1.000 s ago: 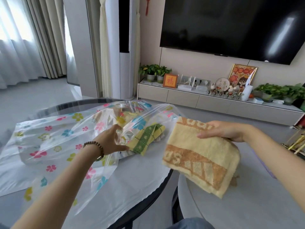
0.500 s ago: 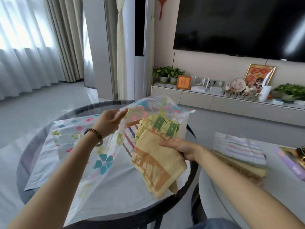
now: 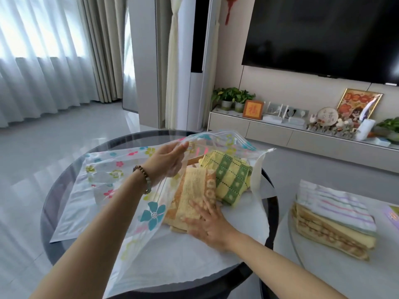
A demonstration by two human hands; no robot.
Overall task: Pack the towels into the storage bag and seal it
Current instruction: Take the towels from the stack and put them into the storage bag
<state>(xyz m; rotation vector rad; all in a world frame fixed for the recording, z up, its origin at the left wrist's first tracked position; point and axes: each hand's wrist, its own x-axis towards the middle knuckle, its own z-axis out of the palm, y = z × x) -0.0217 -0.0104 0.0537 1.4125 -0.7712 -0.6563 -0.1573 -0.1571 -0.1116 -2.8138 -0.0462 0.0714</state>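
A clear storage bag (image 3: 112, 175) printed with coloured flowers lies on a round dark glass table (image 3: 56, 203), its mouth facing me. My left hand (image 3: 167, 160) pinches the bag's upper flap and holds it lifted. A folded yellow and orange towel (image 3: 192, 199) lies in the bag's mouth, and my right hand (image 3: 208, 225) rests flat on its near end, fingers spread. Just behind it a green and yellow checked towel (image 3: 230, 178) sits inside the bag. A stack of folded towels (image 3: 332, 221), striped on top, waits on a second table at the right.
The second, pale round table (image 3: 289, 251) stands close to the right of the glass one, with a gap between them. A purple booklet (image 3: 394, 214) lies at its right edge. Behind are a low TV cabinet (image 3: 280, 134) with plants and ornaments, a wall TV and curtains.
My right hand carried the yellow and orange towel from the right into the bag's mouth and now presses it flat. My left hand raised the bag's flap higher.
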